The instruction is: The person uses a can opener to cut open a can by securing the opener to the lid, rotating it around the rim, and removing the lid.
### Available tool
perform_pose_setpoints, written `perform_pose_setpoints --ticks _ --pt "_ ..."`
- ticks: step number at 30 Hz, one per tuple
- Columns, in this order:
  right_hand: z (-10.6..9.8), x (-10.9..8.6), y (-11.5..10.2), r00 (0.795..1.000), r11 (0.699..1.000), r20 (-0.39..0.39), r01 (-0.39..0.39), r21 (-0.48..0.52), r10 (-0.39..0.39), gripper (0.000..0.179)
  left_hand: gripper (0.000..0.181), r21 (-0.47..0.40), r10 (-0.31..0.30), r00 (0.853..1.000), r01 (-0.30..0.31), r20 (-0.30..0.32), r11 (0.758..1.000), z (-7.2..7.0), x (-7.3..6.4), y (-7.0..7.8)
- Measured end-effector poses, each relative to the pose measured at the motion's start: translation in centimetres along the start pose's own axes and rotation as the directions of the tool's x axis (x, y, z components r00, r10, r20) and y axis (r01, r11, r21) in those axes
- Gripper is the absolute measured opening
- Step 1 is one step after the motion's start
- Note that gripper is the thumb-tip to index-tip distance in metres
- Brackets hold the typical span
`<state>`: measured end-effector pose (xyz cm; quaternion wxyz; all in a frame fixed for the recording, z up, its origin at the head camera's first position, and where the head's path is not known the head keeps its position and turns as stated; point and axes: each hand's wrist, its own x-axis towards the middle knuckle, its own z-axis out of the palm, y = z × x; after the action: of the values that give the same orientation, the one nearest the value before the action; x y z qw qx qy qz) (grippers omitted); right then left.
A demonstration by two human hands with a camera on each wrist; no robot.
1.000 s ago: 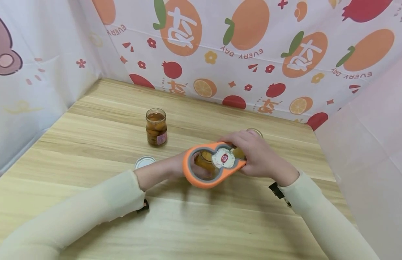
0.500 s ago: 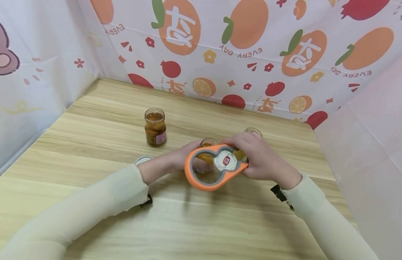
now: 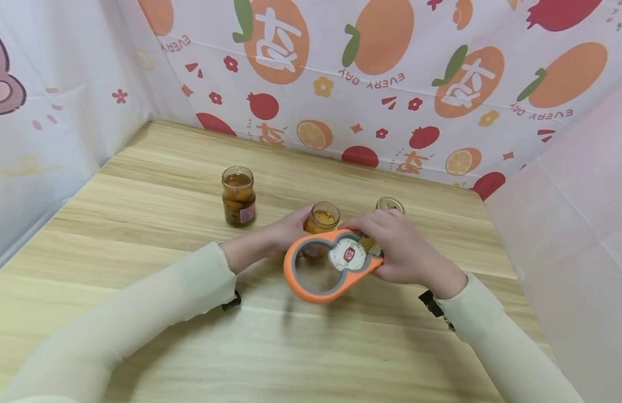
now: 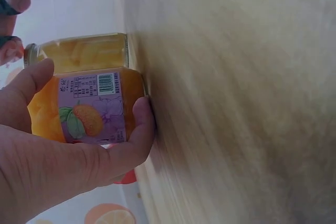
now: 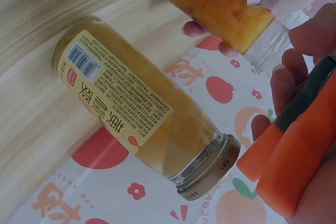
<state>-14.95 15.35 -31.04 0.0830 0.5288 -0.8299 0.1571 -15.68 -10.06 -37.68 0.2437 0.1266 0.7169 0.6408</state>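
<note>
Pale cream long sleeves (image 3: 155, 302); plain cuffs (image 3: 219, 274); black strap ends (image 3: 429, 303) showing beneath both.

Middle jar (image 3: 323, 218) is between left jar (image 3: 239, 200) and right jar (image 5: 118, 98), toward the tabletop (image 3: 291, 352) far edge; before it, opener (image 3: 293, 280) around lid (image 3: 348, 254).

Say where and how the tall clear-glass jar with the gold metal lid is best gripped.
The tall jar probably suits a grip around its cylindrical body, below the narrowing shoulder, from the person's right: it stands upright, and the left hand, gripping an open clear-glass jar of orange fruit, is on its left.
</note>
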Motion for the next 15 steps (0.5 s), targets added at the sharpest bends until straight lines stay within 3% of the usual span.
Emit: perform_pose_setpoints --ticks 9,15 --pt "0.1 0.0 -0.4 1.000 1.000 0.018 0.011 -0.006 -0.011 0.055 0.060 0.066 -0.013 1.000 0.014 -0.028 0.998 -0.2 0.6 0.2" --pt "0.1 0.1 -0.6 1.000 1.000 0.022 0.015 -0.008 -0.015 0.054 0.063 0.051 -0.004 0.999 0.006 -0.044 0.999 -0.4 1.3 0.2"
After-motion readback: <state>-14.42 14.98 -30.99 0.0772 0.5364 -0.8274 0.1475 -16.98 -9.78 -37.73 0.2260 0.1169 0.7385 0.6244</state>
